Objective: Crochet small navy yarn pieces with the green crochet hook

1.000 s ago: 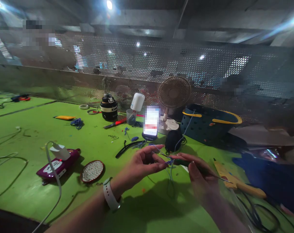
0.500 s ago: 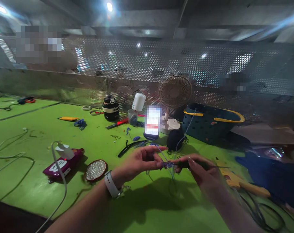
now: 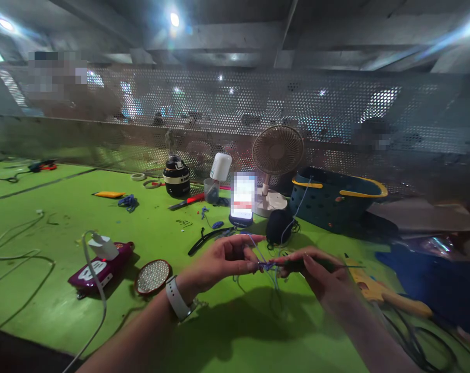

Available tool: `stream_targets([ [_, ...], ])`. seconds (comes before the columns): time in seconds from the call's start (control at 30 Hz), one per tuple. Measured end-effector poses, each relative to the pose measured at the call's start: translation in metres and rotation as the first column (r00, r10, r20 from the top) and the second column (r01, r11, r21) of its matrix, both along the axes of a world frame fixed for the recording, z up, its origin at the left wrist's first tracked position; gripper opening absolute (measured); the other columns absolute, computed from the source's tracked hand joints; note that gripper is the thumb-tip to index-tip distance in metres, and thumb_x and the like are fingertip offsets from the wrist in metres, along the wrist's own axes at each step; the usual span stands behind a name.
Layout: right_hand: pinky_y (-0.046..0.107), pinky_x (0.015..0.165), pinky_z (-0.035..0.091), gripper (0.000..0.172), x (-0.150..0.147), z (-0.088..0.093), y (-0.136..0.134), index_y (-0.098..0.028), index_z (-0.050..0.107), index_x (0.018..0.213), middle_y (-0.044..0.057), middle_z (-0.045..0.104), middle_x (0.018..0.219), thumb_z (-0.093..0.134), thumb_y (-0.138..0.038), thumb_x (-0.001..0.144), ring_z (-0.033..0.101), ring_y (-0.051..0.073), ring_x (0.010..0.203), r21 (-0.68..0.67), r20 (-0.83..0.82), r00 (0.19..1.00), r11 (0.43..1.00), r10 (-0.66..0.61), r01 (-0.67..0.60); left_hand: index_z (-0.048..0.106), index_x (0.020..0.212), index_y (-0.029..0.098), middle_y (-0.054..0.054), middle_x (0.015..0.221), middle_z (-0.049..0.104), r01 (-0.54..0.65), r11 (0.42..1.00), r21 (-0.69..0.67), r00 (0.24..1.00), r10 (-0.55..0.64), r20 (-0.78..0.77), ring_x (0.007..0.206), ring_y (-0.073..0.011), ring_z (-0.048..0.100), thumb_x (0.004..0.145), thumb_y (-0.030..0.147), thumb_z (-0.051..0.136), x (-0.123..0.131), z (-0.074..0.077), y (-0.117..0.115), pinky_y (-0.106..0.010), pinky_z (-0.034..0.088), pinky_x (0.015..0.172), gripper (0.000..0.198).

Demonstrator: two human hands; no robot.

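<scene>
Between thumb and fingers, my left hand (image 3: 223, 259) pinches a small piece of purple crochet work (image 3: 268, 266); its index finger points right with a strand of light purple yarn (image 3: 259, 247) over it. My right hand (image 3: 322, 274) is closed around a thin, dark crochet hook (image 3: 353, 267), whose shaft sticks out to the right past the hand. The hook's tip meets the crochet work, partly hidden by fingers. Loose yarn ends dangle below. Behind the hands lies a dark yarn ball (image 3: 279, 227), and a yarn strand rises from there to the dark blue basket (image 3: 324, 207).
A lit phone (image 3: 243, 199) stands ahead, beside a fan (image 3: 278, 150). Left are a purple power strip (image 3: 98, 269) with a white cable and a round, red-rimmed object (image 3: 153, 277). A yellow glue gun (image 3: 394, 300) and dark cables lie right. A black jar (image 3: 176, 178) stands farther back.
The view has shifted slightly, with the scene sitting a little lower. Both hands keep nearly the same pose at the crochet work; only slight finger movement shows.
</scene>
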State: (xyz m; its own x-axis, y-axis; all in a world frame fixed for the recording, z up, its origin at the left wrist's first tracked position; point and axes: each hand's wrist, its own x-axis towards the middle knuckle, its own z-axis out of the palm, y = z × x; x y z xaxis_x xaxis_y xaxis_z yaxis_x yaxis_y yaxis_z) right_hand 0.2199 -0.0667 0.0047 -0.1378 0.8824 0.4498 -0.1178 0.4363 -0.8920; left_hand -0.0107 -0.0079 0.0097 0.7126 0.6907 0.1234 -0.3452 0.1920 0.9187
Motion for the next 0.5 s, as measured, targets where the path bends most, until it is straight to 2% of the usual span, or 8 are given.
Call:
stream_targets([
  [0.17,0.038,0.072,0.064,0.017,0.001,0.0018,0.0005,-0.026,0.075,0.093,0.005,0.08,0.092,0.06,-0.035,0.092,0.076,0.02,0.072,-0.019,0.001,1.0,1.0,0.004,-0.004,0.065,0.123,0.017,-0.002,0.081,0.067,-0.014,1.0,0.015,1.0,0.014,0.002,0.072,-0.0098,0.06,0.073,0.014,0.079,-0.001,0.0018,-0.0003,-0.025,0.045,0.071,0.052],
  [0.3,0.039,0.068,0.064,0.02,0.0007,0.0018,-0.0005,-0.023,0.075,0.09,0.008,0.08,0.089,0.062,-0.037,0.09,0.076,0.022,0.069,-0.031,0.03,0.998,0.998,-0.051,0.052,0.065,0.122,0.018,-0.002,0.08,0.066,-0.021,1.0,0.006,1.0,0.021,0.004,0.071,-0.0101,0.06,0.071,0.015,0.081,-0.001,0.0023,-0.0006,-0.025,0.045,0.071,0.054],
  [0.5,0.039,0.069,0.063,0.017,-0.0002,0.0005,-0.0023,-0.024,0.074,0.091,0.006,0.08,0.089,0.061,-0.036,0.091,0.075,0.02,0.069,-0.056,0.039,0.997,0.996,-0.069,0.071,0.064,0.124,0.019,-0.001,0.083,0.066,-0.005,0.999,0.041,1.0,0.006,-0.018,0.074,-0.0104,0.061,0.074,0.013,0.078,-0.0008,-0.0009,-0.0001,-0.027,0.046,0.076,0.053],
])
